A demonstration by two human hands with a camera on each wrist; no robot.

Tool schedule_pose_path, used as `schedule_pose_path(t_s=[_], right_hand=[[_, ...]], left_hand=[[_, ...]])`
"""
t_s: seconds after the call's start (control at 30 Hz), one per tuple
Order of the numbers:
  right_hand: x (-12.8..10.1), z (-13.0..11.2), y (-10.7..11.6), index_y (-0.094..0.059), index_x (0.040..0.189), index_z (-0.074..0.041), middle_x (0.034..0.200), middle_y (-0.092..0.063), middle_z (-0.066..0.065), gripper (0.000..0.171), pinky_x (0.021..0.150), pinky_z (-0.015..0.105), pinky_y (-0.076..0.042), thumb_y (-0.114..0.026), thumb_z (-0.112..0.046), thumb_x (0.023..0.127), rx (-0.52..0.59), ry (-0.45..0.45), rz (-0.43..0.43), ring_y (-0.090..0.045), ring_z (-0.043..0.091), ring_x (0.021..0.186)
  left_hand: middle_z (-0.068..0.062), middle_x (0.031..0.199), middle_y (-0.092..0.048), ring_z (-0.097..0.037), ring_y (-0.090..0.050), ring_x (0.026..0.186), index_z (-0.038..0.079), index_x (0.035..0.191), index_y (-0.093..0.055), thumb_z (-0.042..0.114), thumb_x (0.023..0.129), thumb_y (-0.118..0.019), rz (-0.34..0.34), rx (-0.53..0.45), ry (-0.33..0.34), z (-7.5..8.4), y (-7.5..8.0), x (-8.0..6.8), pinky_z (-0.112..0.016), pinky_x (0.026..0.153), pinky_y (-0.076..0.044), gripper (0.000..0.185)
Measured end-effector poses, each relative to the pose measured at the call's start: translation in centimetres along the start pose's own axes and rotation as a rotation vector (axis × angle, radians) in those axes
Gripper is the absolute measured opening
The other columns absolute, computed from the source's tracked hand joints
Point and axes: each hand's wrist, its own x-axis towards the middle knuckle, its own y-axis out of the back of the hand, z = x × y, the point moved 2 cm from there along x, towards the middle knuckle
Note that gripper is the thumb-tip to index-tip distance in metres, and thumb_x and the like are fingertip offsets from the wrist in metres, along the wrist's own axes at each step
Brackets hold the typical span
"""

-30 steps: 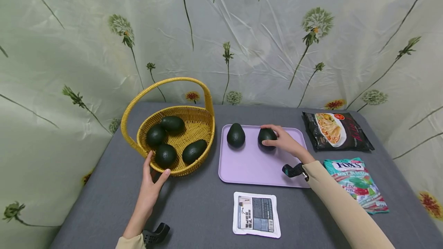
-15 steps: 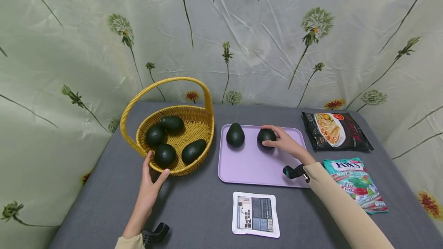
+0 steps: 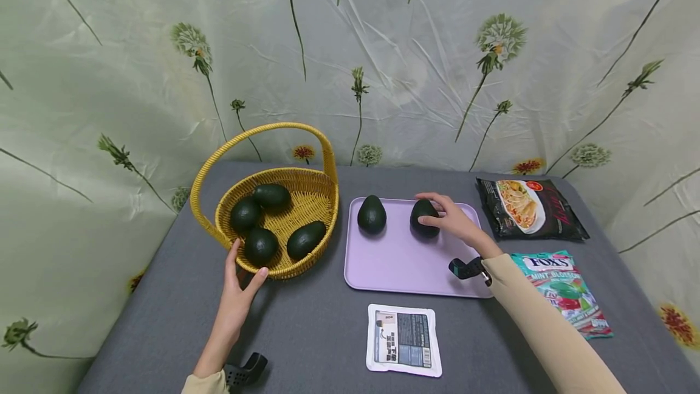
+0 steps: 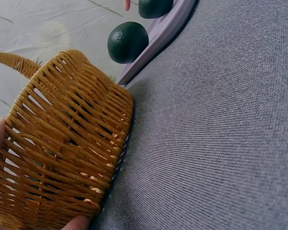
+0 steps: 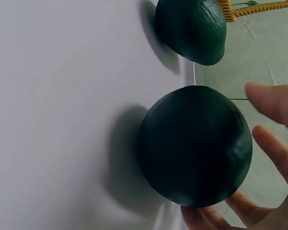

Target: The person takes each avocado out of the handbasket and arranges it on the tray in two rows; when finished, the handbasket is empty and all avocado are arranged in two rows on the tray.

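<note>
"FOX'S", "MINT" on green candy bag (image 3: 563, 290)

The left hand (image 3: 236, 287) lies on the near left, palm turned inward, fingers straight and together pointing away from the body, thumb spread out to the right. Its fingertips and thumb tip rest against a basket (image 3: 306, 199) wall. The left forearm runs back to the near edge, with a cuff and a dark wrist mount showing. The right arm, in a beige sleeve, stretches from the near right toward the far middle. The right hand (image 3: 451, 219) is relaxed, fingers loosely spread beside an avocado (image 3: 424, 217), fingertips just off its skin.
</note>
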Motion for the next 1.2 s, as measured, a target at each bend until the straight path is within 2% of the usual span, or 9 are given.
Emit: schedule_pose_path(t_s=[0.1, 0.27, 0.37, 0.87, 1.03, 1.2], right_hand=[[0.4, 1.2, -0.2, -0.045, 0.140, -0.004, 0.142, -0.030, 0.029, 0.056, 0.101, 0.062, -0.027, -0.067, -0.015, 0.090, 0.012, 0.008, -0.005, -0.030, 0.051, 0.129], [0.6, 1.2, -0.6, -0.044, 0.139, 0.000, 0.140, -0.039, 0.027, 0.055, 0.092, 0.052, -0.038, -0.067, -0.012, 0.090, 0.042, 0.014, -0.015, -0.043, 0.050, 0.121], [0.7, 0.9, -0.9, -0.044, 0.139, -0.001, 0.141, -0.039, 0.026, 0.055, 0.091, 0.049, -0.039, -0.067, -0.013, 0.090, 0.050, 0.012, -0.018, -0.046, 0.049, 0.119], [0.6, 0.6, -1.3, -0.042, 0.141, -0.001, 0.143, -0.031, 0.027, 0.055, 0.097, 0.057, -0.033, -0.065, -0.015, 0.092, 0.046, 0.004, -0.036, -0.034, 0.053, 0.127], [1.0, 0.8, -0.9, -0.043, 0.139, 0.002, 0.144, -0.029, 0.030, 0.053, 0.101, 0.062, -0.026, -0.064, -0.012, 0.092, 0.042, 0.003, -0.010, -0.028, 0.055, 0.128], [1.1, -0.1, -0.5, -0.043, 0.139, 0.004, 0.144, -0.029, 0.029, 0.052, 0.106, 0.057, -0.022, -0.063, -0.011, 0.092, 0.049, 0.059, 0.032, -0.027, 0.049, 0.132]], left_hand=[[-0.006, 0.157, 0.008, -0.042, -0.003, 0.141, 0.028, 0.155, 0.002, 0.024, 0.098, -0.057, 0.001, -0.002, 0.000, 0.0, 0.0, 0.0, -0.066, 0.104, -0.013, 0.082], [-0.007, 0.157, 0.008, -0.043, -0.003, 0.141, 0.028, 0.155, 0.002, 0.024, 0.098, -0.057, 0.005, -0.001, 0.004, 0.0, 0.0, 0.1, -0.066, 0.103, -0.013, 0.082], [-0.006, 0.157, 0.008, -0.043, -0.003, 0.141, 0.028, 0.155, 0.002, 0.025, 0.098, -0.057, 0.005, 0.001, 0.005, 0.0, 0.0, 0.1, -0.066, 0.103, -0.014, 0.082], [-0.006, 0.157, 0.007, -0.038, -0.002, 0.141, 0.029, 0.154, 0.002, 0.024, 0.098, -0.057, 0.005, -0.003, -0.009, 0.0, 0.0, 0.1, -0.065, 0.104, -0.013, 0.082], [-0.006, 0.157, 0.006, -0.039, -0.005, 0.141, 0.029, 0.154, 0.002, 0.024, 0.098, -0.057, 0.005, -0.009, -0.013, 0.0, 0.0, 0.0, -0.065, 0.104, -0.015, 0.082], [-0.007, 0.157, 0.005, -0.040, -0.006, 0.141, 0.028, 0.155, 0.001, 0.022, 0.098, -0.056, 0.005, -0.003, -0.021, -0.1, 0.0, 0.0, -0.066, 0.103, -0.015, 0.081]])
